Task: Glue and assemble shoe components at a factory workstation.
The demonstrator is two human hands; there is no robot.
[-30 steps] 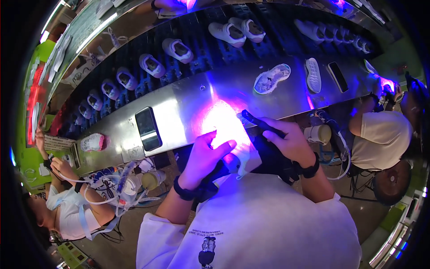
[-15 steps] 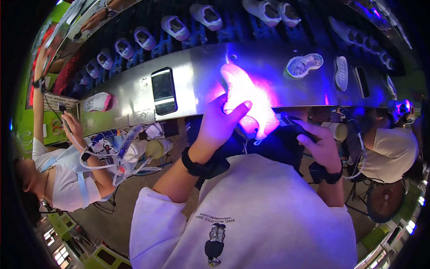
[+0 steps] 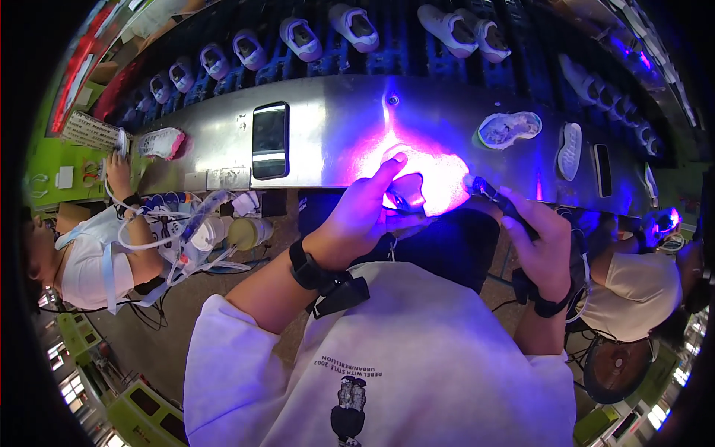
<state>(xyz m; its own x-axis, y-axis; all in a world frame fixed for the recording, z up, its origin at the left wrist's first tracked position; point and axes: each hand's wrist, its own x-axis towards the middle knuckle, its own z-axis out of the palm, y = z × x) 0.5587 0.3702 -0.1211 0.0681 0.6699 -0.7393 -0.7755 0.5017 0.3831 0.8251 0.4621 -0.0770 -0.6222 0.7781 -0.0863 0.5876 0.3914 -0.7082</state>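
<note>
Under a strong violet-pink light, a shoe (image 3: 445, 182) is held over the near edge of the metal bench (image 3: 331, 104). My left hand (image 3: 357, 216) grips it near its opening, thumb on top. The glare washes out much of its surface. Closed around the black handle of a brush (image 3: 488, 191) is my right hand (image 3: 545, 249). The brush's pale tip is at the right end of the shoe; whether it touches cannot be told.
Beyond the bench, a conveyor carries several pale shoes (image 3: 302, 39). On the bench lie a phone (image 3: 270, 141), a sole (image 3: 509, 130), another sole (image 3: 569, 151), a second phone (image 3: 603, 170) and a pink-edged sole (image 3: 161, 143). Co-workers sit left (image 3: 104, 261) and right (image 3: 640, 287); buckets (image 3: 249, 233) stand at left.
The shoe has turned from toe-up to lying sideways and come nearer me, its opening toward my left hand. The brush is more visible. The left co-worker's raised arm has come down.
</note>
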